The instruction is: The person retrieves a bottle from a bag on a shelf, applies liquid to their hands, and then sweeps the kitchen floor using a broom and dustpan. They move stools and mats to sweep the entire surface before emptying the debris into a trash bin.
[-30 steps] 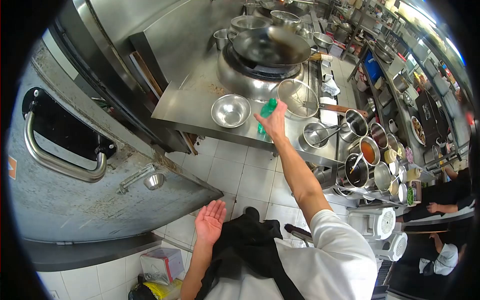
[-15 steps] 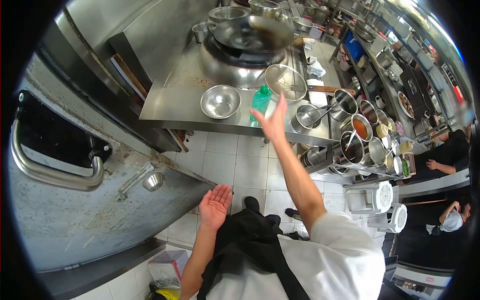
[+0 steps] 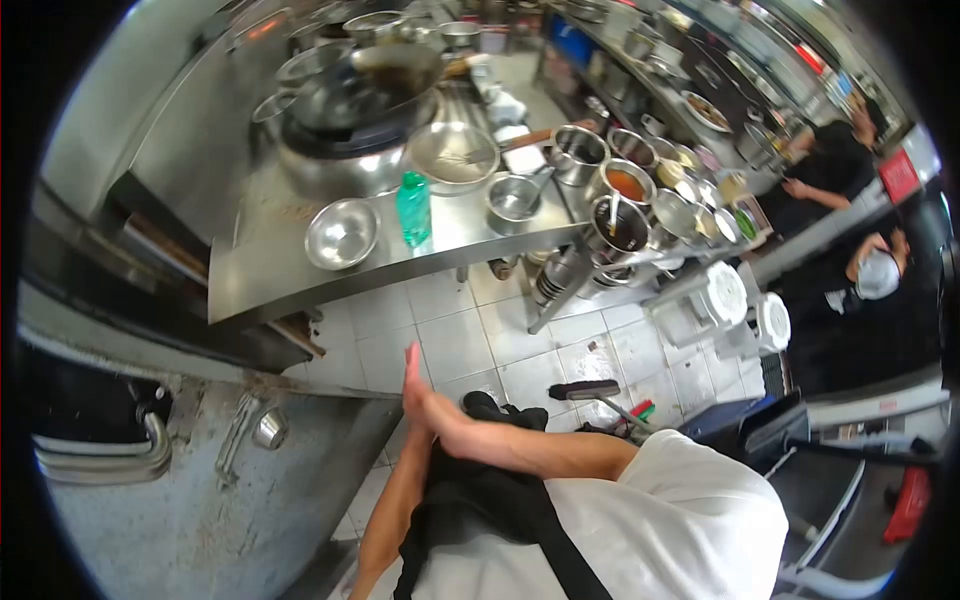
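Observation:
Both of my hands meet over the black apron, in front of the steel counter [image 3: 300, 278]. My right hand [image 3: 441, 418] lies against my left hand [image 3: 411, 405], palm to palm, with flat fingers and no object visible in either. The fingers are seen nearly edge-on and overlap in part. Beyond them on the counter stands a green bottle [image 3: 413, 210], upright. A steel bowl [image 3: 342, 234] is left of the bottle, and a wire strainer [image 3: 452, 153] lies behind it to the right.
A wok [image 3: 365, 88] rests on the stove. Pots of sauce [image 3: 626, 182] stand to the right. At left is a metal door [image 3: 180, 510]; a broom [image 3: 584, 389] and white stools [image 3: 722, 296] are on the right. Two people [image 3: 835, 165] are at far right.
My right hand has come down from near the bottle to meet my left hand. The view has turned right, so the counter appears farther left, and the broom now shows.

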Motion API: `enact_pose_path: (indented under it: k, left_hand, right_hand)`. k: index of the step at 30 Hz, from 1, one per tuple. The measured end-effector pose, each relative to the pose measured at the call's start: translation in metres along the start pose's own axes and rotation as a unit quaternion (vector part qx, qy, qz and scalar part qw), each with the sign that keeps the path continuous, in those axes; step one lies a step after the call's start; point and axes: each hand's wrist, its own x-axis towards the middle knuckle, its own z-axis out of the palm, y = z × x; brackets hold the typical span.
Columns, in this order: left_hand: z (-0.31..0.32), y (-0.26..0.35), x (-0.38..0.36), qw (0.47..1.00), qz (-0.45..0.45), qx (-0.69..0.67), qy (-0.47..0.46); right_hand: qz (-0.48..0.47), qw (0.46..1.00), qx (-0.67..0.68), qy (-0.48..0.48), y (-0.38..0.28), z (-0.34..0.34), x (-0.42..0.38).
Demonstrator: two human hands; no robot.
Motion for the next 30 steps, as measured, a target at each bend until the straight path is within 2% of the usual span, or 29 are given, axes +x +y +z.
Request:
enact_pose_path:
  k: [1, 2, 3, 4, 5, 6, 7, 9, 11, 12, 13, 15, 17, 18, 19, 20, 21, 22, 23, 25, 26, 27, 28, 29, 30]
  left_hand:
    - [-0.01, -0.012, 0.006, 0.999, 0.036, 0.027, 0.011]
    - [-0.009, -0.018, -0.003, 0.999, 0.03, 0.029, 0.002]
    - [-0.009, -0.018, -0.014, 0.963, 0.055, 0.263, -0.025]
    - [-0.004, -0.013, -0.022, 0.87, 0.083, 0.482, -0.053]
    - [0.006, -0.007, -0.03, 0.73, 0.11, 0.671, -0.072]
    - [0.04, 0.019, -0.053, 0.81, 0.212, 0.546, -0.016]
    - [0.034, 0.026, -0.049, 0.809, 0.211, 0.548, -0.014]
    - [0.029, 0.049, -0.037, 0.861, 0.129, 0.489, -0.046]
    - [0.033, 0.079, -0.032, 0.901, 0.044, 0.428, -0.06]
    - [0.039, 0.092, -0.036, 0.708, 0.051, 0.698, -0.09]
    - [0.033, 0.085, -0.036, 0.597, 0.063, 0.795, -0.081]
    - [0.019, 0.069, -0.035, 0.324, 0.083, 0.941, -0.056]
    - [-0.017, 0.038, -0.019, 0.518, 0.118, 0.828, -0.177]
    - [-0.011, 0.056, -0.03, 0.522, 0.165, 0.817, -0.183]
    - [-0.007, 0.078, -0.038, 0.53, 0.152, 0.816, -0.174]
    - [-0.003, 0.102, -0.04, 0.597, 0.174, 0.759, -0.191]
    - [0.001, 0.119, -0.042, 0.658, 0.199, 0.696, -0.209]
    - [0.013, 0.119, -0.048, 0.72, 0.373, 0.578, -0.091]
    - [0.026, 0.114, -0.056, 0.724, 0.368, 0.577, -0.085]
    - [0.044, 0.11, -0.063, 0.796, 0.367, 0.477, -0.065]
    - [0.03, 0.105, -0.061, 0.786, 0.328, 0.505, -0.138]
    - [0.016, 0.099, -0.065, 0.788, 0.324, 0.507, -0.132]
    - [0.003, 0.093, -0.066, 0.834, 0.272, 0.453, -0.156]
    - [-0.007, 0.09, -0.069, 0.874, 0.217, 0.396, -0.177]
    - [-0.014, 0.095, -0.074, 0.889, 0.132, 0.395, -0.191]
  right_hand:
    - [-0.008, 1.0, 0.009, 0.012, 0.011, -0.005, 0.016]
    - [0.012, 0.994, -0.099, 0.042, 0.039, -0.015, 0.049]
    - [0.034, 0.975, -0.207, 0.068, 0.064, -0.028, 0.078]
    - [0.029, 0.976, -0.202, 0.072, 0.071, -0.049, 0.109]
    - [0.081, 0.995, 0.054, -0.012, 0.071, -0.07, 0.13]
    - [0.17, 0.94, 0.289, -0.062, 0.072, -0.09, 0.151]
    - [0.198, 0.918, 0.331, -0.094, 0.072, -0.089, 0.152]
    - [0.158, 0.947, 0.26, -0.104, 0.073, -0.072, 0.135]
    - [0.082, 0.982, 0.16, -0.064, 0.079, -0.046, 0.116]
    - [0.044, 0.992, 0.111, -0.036, 0.087, -0.036, 0.112]
    - [0.02, 0.995, 0.094, -0.027, 0.092, -0.031, 0.116]
    - [0.013, 0.99, 0.124, -0.059, 0.101, -0.038, 0.142]
    - [0.082, 0.975, 0.17, -0.116, 0.104, -0.051, 0.165]
    - [0.146, 0.963, 0.17, -0.149, 0.087, -0.055, 0.158]
    - [0.21, 0.946, 0.165, -0.181, 0.069, -0.059, 0.149]
    - [0.307, 0.906, 0.167, -0.24, 0.052, -0.057, 0.144]
    - [0.311, 0.905, 0.163, -0.242, 0.063, -0.058, 0.15]
    - [0.295, 0.913, 0.153, -0.235, 0.076, -0.055, 0.147]
    - [0.264, 0.931, 0.127, -0.217, 0.088, -0.047, 0.137]
    - [0.218, 0.949, 0.066, -0.218, 0.098, -0.038, 0.119]
    - [0.195, 0.954, 0.008, -0.227, 0.097, -0.034, 0.11]
    - [0.151, 0.953, -0.104, -0.241, 0.093, -0.034, 0.1]
    - [0.078, 0.916, -0.297, -0.258, 0.081, -0.033, 0.089]
    - [-0.025, 0.785, -0.551, -0.281, 0.069, -0.028, 0.073]
    - [-0.101, 0.627, -0.715, -0.291, 0.058, -0.023, 0.056]
